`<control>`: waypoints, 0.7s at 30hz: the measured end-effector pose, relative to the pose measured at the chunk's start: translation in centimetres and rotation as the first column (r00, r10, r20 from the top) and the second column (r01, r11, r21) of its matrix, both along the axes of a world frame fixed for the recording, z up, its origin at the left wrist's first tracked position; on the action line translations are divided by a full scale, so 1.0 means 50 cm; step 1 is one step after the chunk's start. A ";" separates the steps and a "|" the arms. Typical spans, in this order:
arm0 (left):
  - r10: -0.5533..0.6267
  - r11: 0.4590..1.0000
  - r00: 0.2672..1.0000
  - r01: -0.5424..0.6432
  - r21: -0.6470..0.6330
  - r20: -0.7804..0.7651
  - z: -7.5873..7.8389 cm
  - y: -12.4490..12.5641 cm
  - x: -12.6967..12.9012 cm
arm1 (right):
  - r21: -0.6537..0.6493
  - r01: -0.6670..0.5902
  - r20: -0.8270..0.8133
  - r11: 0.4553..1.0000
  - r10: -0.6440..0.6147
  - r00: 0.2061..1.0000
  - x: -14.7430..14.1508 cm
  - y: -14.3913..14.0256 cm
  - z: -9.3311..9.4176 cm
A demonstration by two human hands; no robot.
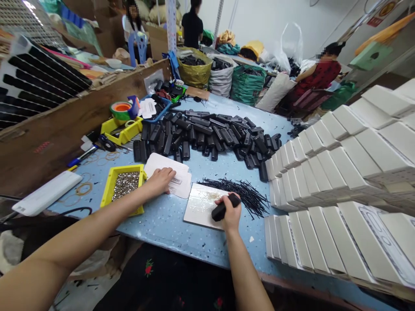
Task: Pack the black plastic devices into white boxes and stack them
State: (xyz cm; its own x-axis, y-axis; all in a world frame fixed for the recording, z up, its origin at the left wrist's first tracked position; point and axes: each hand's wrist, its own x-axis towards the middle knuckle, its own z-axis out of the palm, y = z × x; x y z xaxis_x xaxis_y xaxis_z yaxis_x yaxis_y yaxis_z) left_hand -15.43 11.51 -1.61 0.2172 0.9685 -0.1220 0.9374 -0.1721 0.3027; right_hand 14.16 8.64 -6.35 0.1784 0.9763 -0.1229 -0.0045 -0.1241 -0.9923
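One small black plastic part [222, 208], oblong and matte with rounded ends, sits clenched in the right hand [231, 214], fingers curled fully around it, above the right edge of a white tile [201, 205] on the blue table [168, 224]. At twelve o'clock from that hand lies a bundle of thin black pins [243, 192]. At nine o'clock, the left hand [160, 180] rests flat and released, fingers spread on a stack of white paper slips [177, 175]. At nine o'clock from it sits a yellow tray of metal screws [125, 185]; a heap of black parts [210, 134] lies at twelve.
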 end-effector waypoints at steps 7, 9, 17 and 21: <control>-0.089 0.959 0.918 0.184 -0.216 0.387 0.139 -0.047 0.029 | 0.445 -0.182 0.546 0.877 -0.105 0.831 -0.009 -0.044 0.065; 0.077 0.914 0.724 0.222 -0.339 0.685 0.154 -0.101 0.066 | 0.565 -0.378 0.598 0.733 -0.048 0.800 -0.037 -0.068 0.118; 0.315 0.873 0.405 0.232 -0.430 0.858 0.034 -0.260 0.155 | 0.342 -0.762 0.792 0.550 0.268 0.549 -0.060 -0.120 0.169; 0.223 0.951 0.636 0.026 -0.310 0.739 0.035 -0.266 0.118 | 0.215 -0.724 0.661 0.655 0.448 0.602 -0.029 -0.146 0.142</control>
State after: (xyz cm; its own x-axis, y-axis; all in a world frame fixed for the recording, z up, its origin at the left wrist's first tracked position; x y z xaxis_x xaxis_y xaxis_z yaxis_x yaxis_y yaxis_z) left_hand -9.54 -1.81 0.13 0.2574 0.9427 -0.2123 0.3579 0.1110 0.9271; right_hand 12.69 1.34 0.75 -0.5581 0.7945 0.2392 0.4220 0.5200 -0.7426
